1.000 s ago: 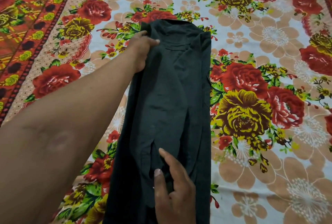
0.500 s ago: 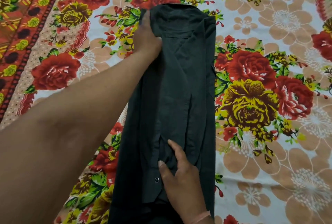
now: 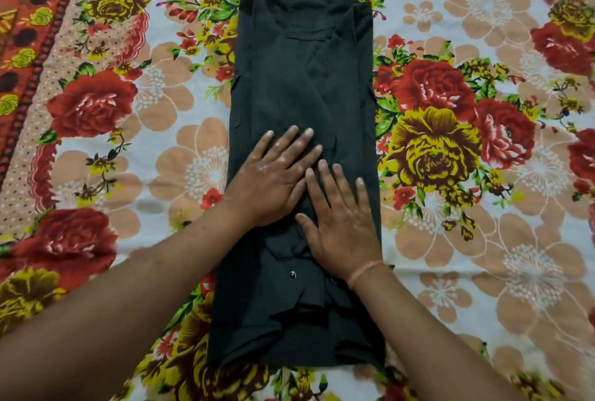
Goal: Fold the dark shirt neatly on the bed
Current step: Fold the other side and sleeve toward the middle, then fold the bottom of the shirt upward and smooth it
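Since the earlier frame, the left hand has left the collar end of the dark shirt and come down to the middle of the garment, where it now lies flat beside the right hand. Both hands are open, palms down and fingers spread, gripping nothing; their fingertips nearly touch. The shirt lies lengthwise on the floral bedsheet, its sides already turned inward so that it forms a long narrow strip, collar away from the person and hem nearest them. Pressing here probably flattens the overlapped panels and holds them from springing open. Near the right wrist, which wears a thin pink wristband, a small button shows among bunched, uneven layers. The crosswise fold appears not yet done.
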